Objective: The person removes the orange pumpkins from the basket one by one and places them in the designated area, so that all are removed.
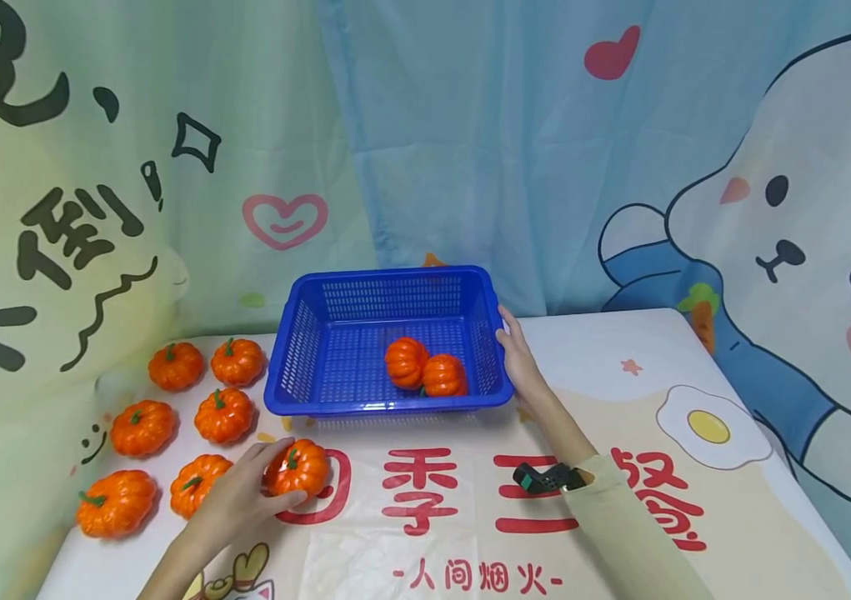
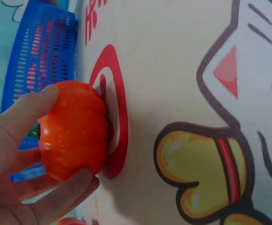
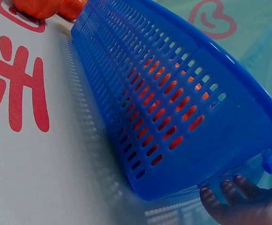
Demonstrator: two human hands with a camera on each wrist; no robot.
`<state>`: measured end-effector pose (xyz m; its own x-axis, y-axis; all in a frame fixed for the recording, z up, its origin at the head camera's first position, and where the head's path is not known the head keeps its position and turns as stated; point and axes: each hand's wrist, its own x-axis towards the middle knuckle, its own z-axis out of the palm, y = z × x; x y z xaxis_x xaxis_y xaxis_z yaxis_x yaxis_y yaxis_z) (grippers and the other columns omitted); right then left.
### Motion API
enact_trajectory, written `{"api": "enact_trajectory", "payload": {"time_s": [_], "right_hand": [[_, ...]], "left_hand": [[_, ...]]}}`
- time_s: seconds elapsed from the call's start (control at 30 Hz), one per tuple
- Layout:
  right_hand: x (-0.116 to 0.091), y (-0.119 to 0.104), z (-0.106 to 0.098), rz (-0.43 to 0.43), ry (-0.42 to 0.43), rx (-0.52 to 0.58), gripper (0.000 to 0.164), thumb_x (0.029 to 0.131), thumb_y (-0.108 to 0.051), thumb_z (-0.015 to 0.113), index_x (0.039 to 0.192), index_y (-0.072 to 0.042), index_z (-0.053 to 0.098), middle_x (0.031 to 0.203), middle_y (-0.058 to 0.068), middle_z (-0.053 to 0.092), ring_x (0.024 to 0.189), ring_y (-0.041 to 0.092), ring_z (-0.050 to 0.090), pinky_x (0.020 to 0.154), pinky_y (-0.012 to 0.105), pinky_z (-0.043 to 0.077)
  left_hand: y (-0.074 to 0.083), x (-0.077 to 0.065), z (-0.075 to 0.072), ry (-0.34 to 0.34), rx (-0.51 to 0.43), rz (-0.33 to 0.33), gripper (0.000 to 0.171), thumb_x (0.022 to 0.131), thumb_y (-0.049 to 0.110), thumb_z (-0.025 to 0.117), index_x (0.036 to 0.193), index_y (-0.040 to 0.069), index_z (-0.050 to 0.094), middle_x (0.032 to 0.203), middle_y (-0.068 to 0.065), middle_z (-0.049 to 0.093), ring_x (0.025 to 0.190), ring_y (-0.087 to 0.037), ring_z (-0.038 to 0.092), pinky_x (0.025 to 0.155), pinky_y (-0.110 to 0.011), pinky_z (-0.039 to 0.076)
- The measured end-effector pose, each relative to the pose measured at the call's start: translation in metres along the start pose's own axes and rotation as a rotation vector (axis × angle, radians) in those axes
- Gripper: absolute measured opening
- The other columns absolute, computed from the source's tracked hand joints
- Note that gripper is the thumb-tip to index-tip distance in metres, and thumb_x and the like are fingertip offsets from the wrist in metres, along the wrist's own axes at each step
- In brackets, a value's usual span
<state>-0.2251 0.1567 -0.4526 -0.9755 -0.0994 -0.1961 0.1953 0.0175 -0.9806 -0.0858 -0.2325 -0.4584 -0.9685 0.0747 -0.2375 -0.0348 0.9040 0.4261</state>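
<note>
My left hand (image 1: 245, 490) grips a small orange pumpkin (image 1: 303, 468) with a green stem, low over the printed tablecloth in front of the basket. In the left wrist view, the thumb lies on one side of this pumpkin (image 2: 75, 131) and the fingers on the other. A blue plastic basket (image 1: 387, 408) with slotted walls stands at the back of the table. Its right end is held by my right hand (image 1: 521, 360), fingertips at the outside of the end wall. Inside the basket, toward the right, lie two orange pumpkins (image 1: 406, 363) side by side.
Several more orange pumpkins (image 1: 143, 428) are spread over the left side of the table. Behind the table hangs a printed curtain (image 1: 440, 150), close to the basket's far side. The tablecloth (image 1: 463, 508) carries red lettering and drawings.
</note>
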Motion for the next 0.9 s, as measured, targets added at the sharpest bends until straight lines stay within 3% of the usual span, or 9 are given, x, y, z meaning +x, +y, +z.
{"api": "enact_trajectory", "payload": {"time_s": [0.3, 0.77, 0.9], "right_hand": [[-0.0002, 0.0004, 0.0003, 0.008, -0.004, -0.005, 0.054, 0.106, -0.022, 0.020, 0.157, -0.026, 0.004, 0.165, 0.004, 0.000, 0.151, 0.031, 0.007, 0.123, 0.054, 0.004], [-0.0008, 0.0007, 0.0006, 0.007, -0.008, 0.010, 0.054, 0.106, -0.023, 0.020, 0.157, -0.027, 0.004, 0.165, 0.004, 0.001, 0.151, 0.031, 0.009, 0.123, 0.054, 0.006], [-0.0013, 0.0001, 0.0005, 0.009, -0.007, 0.007, 0.053, 0.106, -0.023, 0.020, 0.157, -0.028, 0.004, 0.165, 0.004, 0.001, 0.150, 0.031, 0.010, 0.123, 0.055, 0.006]], "left_hand": [[0.0009, -0.0002, 0.0006, 0.003, 0.005, 0.004, 0.082, 0.073, 0.046, 0.082, 0.141, 0.015, 0.050, 0.118, -0.006, 0.061, 0.106, -0.021, 0.059, 0.093, -0.051, 0.054], [0.0014, -0.0003, 0.0020, -0.012, 0.019, -0.006, 0.084, 0.074, 0.053, 0.078, 0.143, 0.017, 0.048, 0.120, -0.007, 0.061, 0.106, -0.022, 0.058, 0.092, -0.052, 0.054], [0.0020, -0.0015, 0.0023, -0.028, 0.016, -0.021, 0.090, 0.075, 0.057, 0.075, 0.147, 0.017, 0.041, 0.130, -0.013, 0.057, 0.112, -0.029, 0.059, 0.092, -0.056, 0.052]]}}
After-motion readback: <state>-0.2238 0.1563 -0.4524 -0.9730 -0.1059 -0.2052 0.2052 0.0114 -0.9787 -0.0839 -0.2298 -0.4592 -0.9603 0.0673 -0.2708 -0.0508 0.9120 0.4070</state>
